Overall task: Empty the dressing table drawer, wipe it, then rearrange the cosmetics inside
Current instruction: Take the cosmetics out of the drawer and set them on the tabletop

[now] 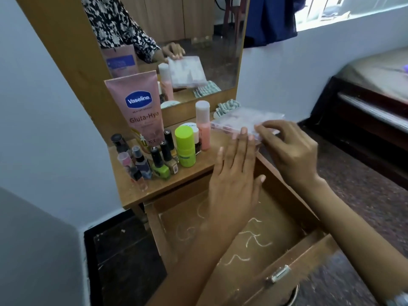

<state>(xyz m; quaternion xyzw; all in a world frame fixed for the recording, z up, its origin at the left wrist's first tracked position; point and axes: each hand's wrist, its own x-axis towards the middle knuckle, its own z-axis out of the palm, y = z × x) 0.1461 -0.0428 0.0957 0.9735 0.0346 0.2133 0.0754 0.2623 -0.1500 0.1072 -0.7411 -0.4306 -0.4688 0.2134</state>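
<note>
Both hands, the left hand (234, 173) and right hand (289, 149), touch a clear box (242, 120) on the table (154, 184) above the open drawer (254, 239).

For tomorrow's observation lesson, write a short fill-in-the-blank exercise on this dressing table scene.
1. The open drawer holds ____ cosmetics.
2. The big pink tube reads ____.
3. The right hand grips a clear plastic ____ on the tabletop.
4. The left hand has its fingers ____.

Missing words: no; Vaseline; case; straight
</note>
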